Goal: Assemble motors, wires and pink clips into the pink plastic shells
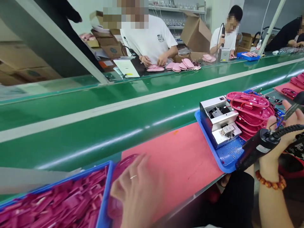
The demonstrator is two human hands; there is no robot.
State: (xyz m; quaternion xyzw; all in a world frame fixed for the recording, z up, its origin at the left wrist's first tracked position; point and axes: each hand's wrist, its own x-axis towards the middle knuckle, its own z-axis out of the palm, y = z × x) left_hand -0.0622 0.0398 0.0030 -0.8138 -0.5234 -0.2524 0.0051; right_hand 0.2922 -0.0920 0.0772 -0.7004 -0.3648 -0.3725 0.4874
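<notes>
My left hand (136, 186), smeared by motion and wearing a ring, is over a glossy dark pink shell (117, 207) beside the blue bin; whether it grips the shell cannot be made out. My right hand (285, 129) is raised at the right edge, fingers spread, behind a black corded power tool (260, 148) that slants across the view. Near that hand, dark pink shells with thin wires (254, 110) lie stacked. Left of the stack, a silver and black metal device (220, 122) sits in a blue tray (210, 147) with small screws scattered in it.
A blue bin (108, 186) full of dark pink parts fills the lower left. A pink mat (175, 158) covers the bench between bin and tray. Beyond runs a green conveyor belt (118, 126) with a pale stripe. People work across it, by light pink shells (188, 63).
</notes>
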